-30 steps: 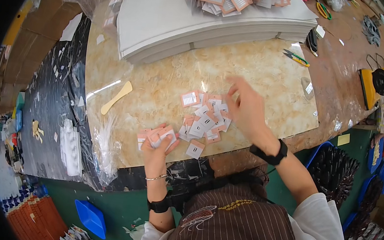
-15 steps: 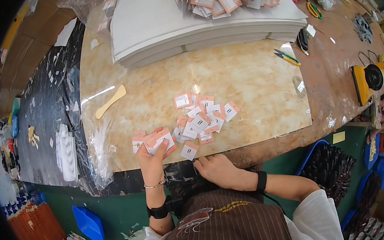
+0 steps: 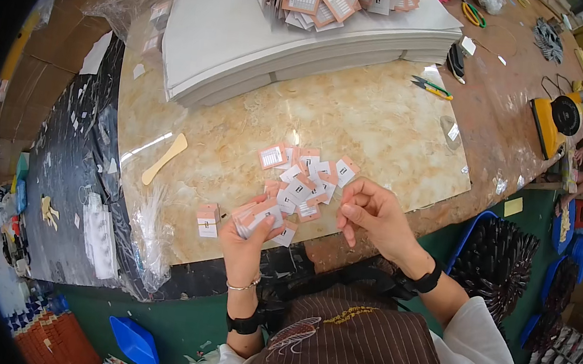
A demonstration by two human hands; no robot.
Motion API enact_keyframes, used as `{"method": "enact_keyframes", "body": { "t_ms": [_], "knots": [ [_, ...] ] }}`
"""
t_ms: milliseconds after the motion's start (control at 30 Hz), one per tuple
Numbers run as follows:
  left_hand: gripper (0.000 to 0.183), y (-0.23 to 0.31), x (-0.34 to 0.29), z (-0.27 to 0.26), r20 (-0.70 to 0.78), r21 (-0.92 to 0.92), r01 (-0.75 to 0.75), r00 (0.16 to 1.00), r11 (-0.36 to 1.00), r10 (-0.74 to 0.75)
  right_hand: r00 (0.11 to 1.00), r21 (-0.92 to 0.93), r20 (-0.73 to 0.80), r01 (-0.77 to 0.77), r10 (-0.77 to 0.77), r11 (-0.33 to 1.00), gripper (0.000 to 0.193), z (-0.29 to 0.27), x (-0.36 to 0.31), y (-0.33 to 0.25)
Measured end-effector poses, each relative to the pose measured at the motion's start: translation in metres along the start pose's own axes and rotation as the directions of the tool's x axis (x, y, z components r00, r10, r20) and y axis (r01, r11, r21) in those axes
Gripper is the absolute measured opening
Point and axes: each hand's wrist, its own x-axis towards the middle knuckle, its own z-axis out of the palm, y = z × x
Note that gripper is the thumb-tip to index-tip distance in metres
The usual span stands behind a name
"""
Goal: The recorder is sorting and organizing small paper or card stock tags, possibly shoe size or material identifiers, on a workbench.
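My left hand point(image 3: 246, 245) holds a small fanned stack of pink-and-white hang tags point(image 3: 259, 215) between thumb and fingers, just above the table. To its right lies a loose pile of similar tags point(image 3: 299, 188), some overlapping. A few more tags point(image 3: 207, 220) rest together left of my left hand. My right hand point(image 3: 376, 219) is raised right of the pile, thumb and fingers curled close together; whatever they pinch, if anything, is too small to make out.
A thick stack of white sheets point(image 3: 242, 42) stands at the back, with a heap of tags point(image 3: 318, 0) on top. A wooden spatula-like tool point(image 3: 164, 159) lies at left. Thread snips point(image 3: 432, 88) and a yellow tool point(image 3: 549, 127) are at right. A bin of dark items point(image 3: 496, 260) stands below.
My right hand has risen from the table's near edge toward the right of the pile. My left hand has shifted right with its tags, leaving the few at left on the table.
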Motion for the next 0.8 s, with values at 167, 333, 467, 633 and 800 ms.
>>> {"method": "enact_keyframes", "body": {
  "t_ms": [167, 333, 467, 633, 800],
  "knots": [
    [0.039, -0.002, 0.002, 0.015, 0.030, -0.003, -0.056, 0.998, 0.998, 0.057, 0.996, -0.089, -0.093, 0.005, -0.013, 0.996, 0.010, -0.005, -0.008, -0.017],
    [0.037, 0.006, 0.001, 0.018, 0.047, 0.053, -0.047, 0.998, 0.998, 0.044, 0.916, -0.966, 0.189, 0.108, 0.354, 0.235, 0.006, -0.074, -0.069, -0.007],
    [0.035, 0.002, 0.004, 0.017, 0.069, 0.072, -0.020, 0.998, 0.997, 0.015, 0.950, -0.988, -0.131, -0.100, 0.283, -0.122, 0.008, -0.093, -0.095, -0.032],
    [0.037, 0.000, 0.005, 0.034, 0.104, 0.084, -0.048, 0.994, 0.995, 0.039, 0.754, -0.915, -0.386, -0.242, -0.532, 0.323, 0.006, -0.115, -0.033, -0.058],
    [0.037, 0.005, 0.003, 0.039, 0.097, 0.113, -0.043, 0.995, 0.993, 0.032, 0.774, -0.976, -0.217, -0.177, -0.595, 0.126, 0.008, -0.125, 0.025, -0.057]
  ]
}}
